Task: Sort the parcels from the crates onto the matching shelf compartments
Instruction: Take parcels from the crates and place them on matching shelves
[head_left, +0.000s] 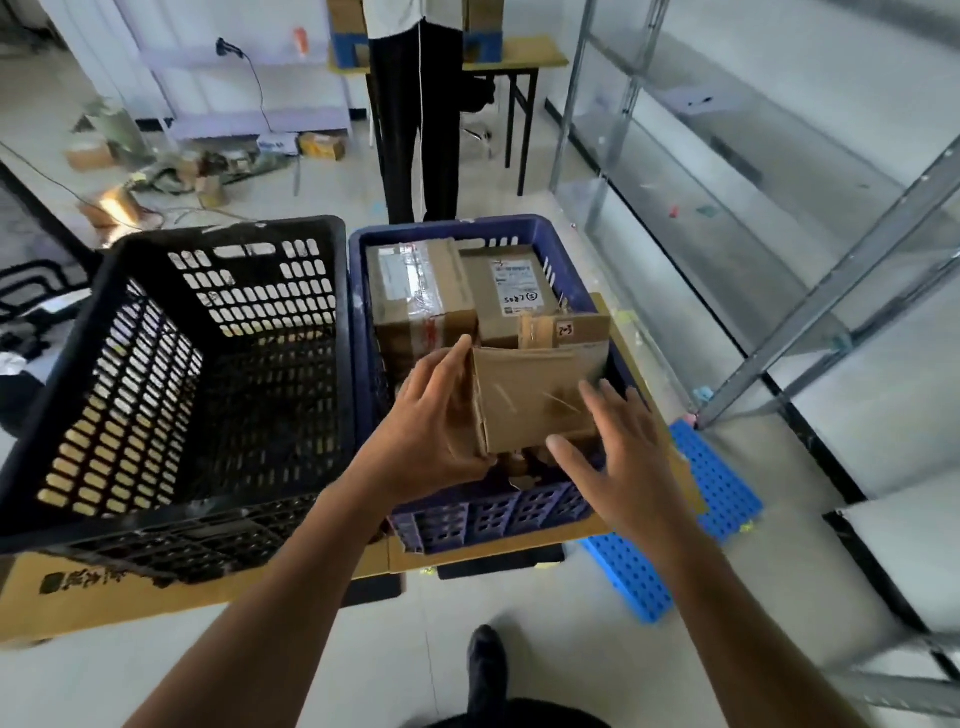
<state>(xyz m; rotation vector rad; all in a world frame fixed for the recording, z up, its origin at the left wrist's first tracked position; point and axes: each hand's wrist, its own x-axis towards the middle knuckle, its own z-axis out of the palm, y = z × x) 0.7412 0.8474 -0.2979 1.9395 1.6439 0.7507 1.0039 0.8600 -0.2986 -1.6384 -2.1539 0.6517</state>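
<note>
The left hand (434, 415) clamps the left edge of a small cardboard parcel (524, 400) over the near side of the blue crate (467, 228). The right hand (618, 457), fingers straight and spread, meets the parcel's right side. Just behind, a white sticker (565, 330) reads "2-3". A rear parcel (511, 291) bears a label with a circled "5".

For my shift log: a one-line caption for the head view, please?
The left hand grips a parcel over the blue crate, open right hand at its right edge; black crate at left.
</note>
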